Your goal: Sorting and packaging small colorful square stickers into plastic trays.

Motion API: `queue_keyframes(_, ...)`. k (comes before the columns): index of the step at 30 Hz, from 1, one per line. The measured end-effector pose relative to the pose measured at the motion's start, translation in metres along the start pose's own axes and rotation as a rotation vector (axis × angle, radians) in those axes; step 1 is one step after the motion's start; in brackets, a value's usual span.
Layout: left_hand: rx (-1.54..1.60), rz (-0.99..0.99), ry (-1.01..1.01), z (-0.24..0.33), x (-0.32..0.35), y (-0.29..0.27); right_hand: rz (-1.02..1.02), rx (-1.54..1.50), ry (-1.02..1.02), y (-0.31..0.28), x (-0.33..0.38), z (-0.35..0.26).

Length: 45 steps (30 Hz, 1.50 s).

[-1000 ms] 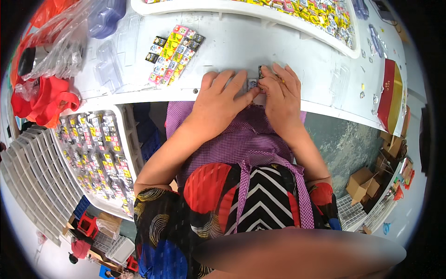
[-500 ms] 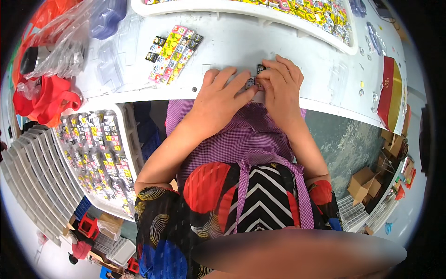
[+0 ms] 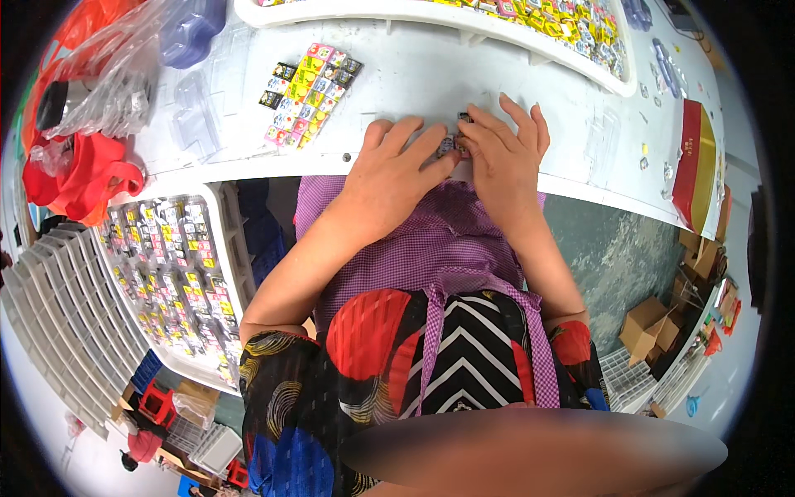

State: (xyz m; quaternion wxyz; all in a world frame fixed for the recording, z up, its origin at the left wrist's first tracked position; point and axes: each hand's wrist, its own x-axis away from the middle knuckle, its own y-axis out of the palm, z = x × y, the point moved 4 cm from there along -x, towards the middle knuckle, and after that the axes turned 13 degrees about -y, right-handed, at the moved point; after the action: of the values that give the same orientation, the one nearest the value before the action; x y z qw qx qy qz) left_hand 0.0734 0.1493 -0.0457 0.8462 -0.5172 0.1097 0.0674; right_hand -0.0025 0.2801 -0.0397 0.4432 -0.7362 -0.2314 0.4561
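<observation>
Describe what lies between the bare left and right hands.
In the head view, small, mostly dark, squarish pieces sit between the left hand and right hand, partly hidden.

White table (image 3: 414, 79) – tray (image 3: 356, 14), colourful pieces (image 3: 308, 93), red-gold box (image 3: 687, 170)

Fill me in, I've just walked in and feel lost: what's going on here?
A person's bare left hand and bare right hand meet over small, dark, patterned square pieces near the front edge of a white table. Fingers partly hide them, so the exact grip is unclear. Farther left lies a flat, slanted block of small pink, yellow, white and black pieces. Beyond the hands, a white plastic tray holds many loose, colourful pieces.
</observation>
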Motion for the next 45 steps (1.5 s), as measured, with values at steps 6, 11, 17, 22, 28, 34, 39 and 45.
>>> queue_keyframes(6, 0.005, 0.013, -0.001, 0.000, 0.000, 0.001, 0.054, -0.035, -0.023, 0.002, 0.005, 0.002)
queue_keyframes(11, 0.033, 0.006, 0.004, 0.004, -0.004, 0.002, 0.049, -0.041, -0.035, -0.001, 0.006, 0.004)
queue_keyframes(17, 0.070, 0.005, -0.029, 0.006, -0.008, 0.003, -0.022, -0.138, -0.011, -0.001, 0.006, 0.007)
queue_keyframes(22, 0.018, -0.007, -0.020, 0.005, -0.007, 0.006, -0.087, -0.191, -0.007, -0.005, 0.004, 0.010)
queue_keyframes(28, -0.008, 0.000, -0.013, 0.005, -0.006, 0.007, -0.189, -0.135, -0.009, -0.007, 0.007, 0.007)
queue_keyframes(34, -0.063, -0.053, -0.019, 0.002, -0.008, 0.004, -0.179, 0.014, -0.058, -0.007, 0.003, 0.002)
queue_keyframes(39, -0.057, -0.029, -0.008, 0.001, -0.011, 0.001, -0.150, -0.128, -0.021, -0.004, 0.006, 0.011)
queue_keyframes(45, -0.021, -0.027, -0.005, 0.000, -0.011, 0.001, -0.065, -0.265, 0.026, -0.010, 0.017, 0.019)
